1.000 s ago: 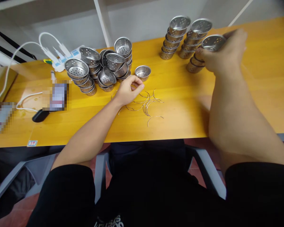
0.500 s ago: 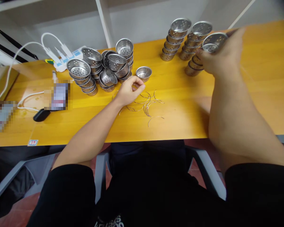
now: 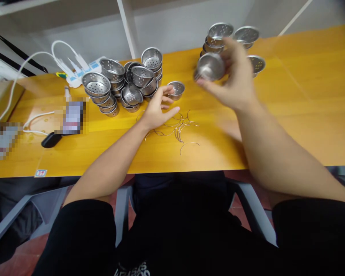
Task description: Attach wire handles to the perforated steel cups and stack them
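My right hand [image 3: 237, 82] grips a perforated metal cup [image 3: 211, 67] by its side, raised above the table and tilted, blurred by motion. Behind it stand stacks of like cups; the left stack [image 3: 220, 32] shows its top, and part of the others is hidden by my hand. My left hand [image 3: 158, 107] is open, thumb and fingers apart, holding nothing. Its fingertips are close to a single cup [image 3: 176, 91] standing upright on the table; I cannot tell whether they touch. Thin curved wires [image 3: 179, 130] lie loose just right of and below that hand.
More perforated cups [image 3: 96, 85] are stacked and heaped at the left. A power strip [image 3: 80, 73] with white cables sits behind them. A phone [image 3: 73, 117], blurred out, and a black object [image 3: 51, 140] lie further left. The table's front edge runs before me.
My right hand has moved left with a cup, away from the rightmost stack. The fingers of my left hand have spread from a pinch; that hand has stayed near the single cup.
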`<state>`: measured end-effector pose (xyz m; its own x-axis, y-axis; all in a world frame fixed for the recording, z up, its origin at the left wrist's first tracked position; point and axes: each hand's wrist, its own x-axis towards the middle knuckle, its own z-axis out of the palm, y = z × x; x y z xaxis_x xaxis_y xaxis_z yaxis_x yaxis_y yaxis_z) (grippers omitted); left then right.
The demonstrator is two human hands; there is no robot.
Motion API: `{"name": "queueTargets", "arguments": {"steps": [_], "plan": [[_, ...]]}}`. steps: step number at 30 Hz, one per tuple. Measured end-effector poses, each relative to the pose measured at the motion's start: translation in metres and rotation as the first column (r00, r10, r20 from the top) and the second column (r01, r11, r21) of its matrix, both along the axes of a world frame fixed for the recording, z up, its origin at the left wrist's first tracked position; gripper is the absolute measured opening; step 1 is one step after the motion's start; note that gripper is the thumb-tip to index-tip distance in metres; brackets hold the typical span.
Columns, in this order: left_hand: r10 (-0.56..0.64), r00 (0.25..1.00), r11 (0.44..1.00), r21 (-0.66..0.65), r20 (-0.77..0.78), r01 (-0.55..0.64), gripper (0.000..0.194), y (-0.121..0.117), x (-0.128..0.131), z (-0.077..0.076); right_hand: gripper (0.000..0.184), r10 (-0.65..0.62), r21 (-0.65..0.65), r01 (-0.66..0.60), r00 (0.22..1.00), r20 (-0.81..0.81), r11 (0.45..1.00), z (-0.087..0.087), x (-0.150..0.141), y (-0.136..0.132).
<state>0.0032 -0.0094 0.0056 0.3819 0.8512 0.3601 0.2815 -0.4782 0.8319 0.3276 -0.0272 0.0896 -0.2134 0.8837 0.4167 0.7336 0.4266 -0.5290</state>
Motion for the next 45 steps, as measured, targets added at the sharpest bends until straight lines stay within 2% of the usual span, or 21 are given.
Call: {"name": "queueTargets", "arguments": {"steps": [2, 5, 7, 10, 12, 14, 18, 20, 25, 30, 32, 37, 40, 45], "plan": [[-0.035, 0.999, 0.999, 0.021, -0.013, 0.035, 0.094, -0.001, 0.001, -0.001, 0.114, 0.163, -0.033, -0.167, 0.981, -0.105, 0.985, -0.007, -0.030, -0.012], [-0.074, 0.997, 0.997, 0.023, -0.029, 0.075, 0.098, -0.003, 0.002, 0.002, 0.116, 0.294, -0.062, -0.304, 0.946, -0.139, 0.951, -0.021, -0.057, -0.020], [-0.075, 0.997, 0.997, 0.014, -0.018, 0.075, 0.095, -0.002, 0.001, 0.004, 0.123, 0.336, -0.106, -0.357, 0.926, -0.173, 0.928, -0.026, -0.060, -0.019], [-0.048, 0.999, 0.999, 0.009, 0.018, 0.048, 0.088, 0.001, -0.001, 0.003, 0.130, 0.352, -0.169, -0.391, 0.910, -0.221, 0.905, -0.020, -0.047, -0.016], [-0.011, 1.000, 1.000, 0.010, 0.027, 0.011, 0.083, 0.005, -0.002, 0.000, 0.113, 0.338, -0.184, -0.375, 0.919, -0.204, 0.909, -0.013, -0.035, -0.013], [0.030, 0.999, 0.999, 0.024, 0.024, -0.031, 0.078, 0.008, -0.002, -0.004, 0.085, 0.373, -0.217, -0.394, 0.918, -0.132, 0.893, -0.008, -0.024, -0.010], [0.058, 0.998, 0.996, 0.061, 0.031, -0.059, 0.077, 0.012, -0.002, -0.008, 0.062, 0.584, -0.333, -0.543, 0.811, 0.031, 0.771, -0.012, -0.020, -0.006], [0.059, 0.998, 0.996, 0.065, 0.027, -0.060, 0.076, 0.013, -0.002, -0.007, 0.050, 0.638, -0.341, -0.582, 0.767, 0.072, 0.738, -0.018, -0.026, -0.006], [0.076, 0.997, 0.995, 0.058, 0.007, -0.076, 0.074, 0.012, -0.003, -0.006, 0.017, 0.642, -0.296, -0.583, 0.749, 0.164, 0.757, -0.024, -0.041, -0.013], [0.065, 0.998, 0.997, 0.052, -0.001, -0.065, 0.075, 0.013, -0.004, -0.008, 0.015, 0.592, -0.265, -0.535, 0.768, 0.243, 0.802, -0.022, -0.049, -0.021], [0.055, 0.998, 0.997, 0.062, -0.006, -0.055, 0.077, 0.013, -0.004, -0.007, 0.015, 0.601, -0.263, -0.544, 0.761, 0.245, 0.797, -0.021, -0.051, -0.023], [0.085, 0.996, 0.985, 0.152, -0.017, -0.081, 0.085, 0.014, -0.006, -0.006, 0.010, 0.652, -0.268, -0.607, 0.747, 0.126, 0.748, -0.018, -0.048, -0.021], [0.099, 0.995, 0.975, 0.205, -0.035, -0.089, 0.084, 0.018, -0.008, -0.009, 0.006, 0.651, -0.252, -0.621, 0.757, 0.051, 0.742, -0.012, -0.044, -0.019], [0.091, 0.996, 0.972, 0.220, -0.021, -0.084, 0.082, 0.019, -0.007, -0.010, 0.015, 0.644, -0.280, -0.636, 0.761, -0.074, 0.719, -0.006, -0.040, -0.020]]}}
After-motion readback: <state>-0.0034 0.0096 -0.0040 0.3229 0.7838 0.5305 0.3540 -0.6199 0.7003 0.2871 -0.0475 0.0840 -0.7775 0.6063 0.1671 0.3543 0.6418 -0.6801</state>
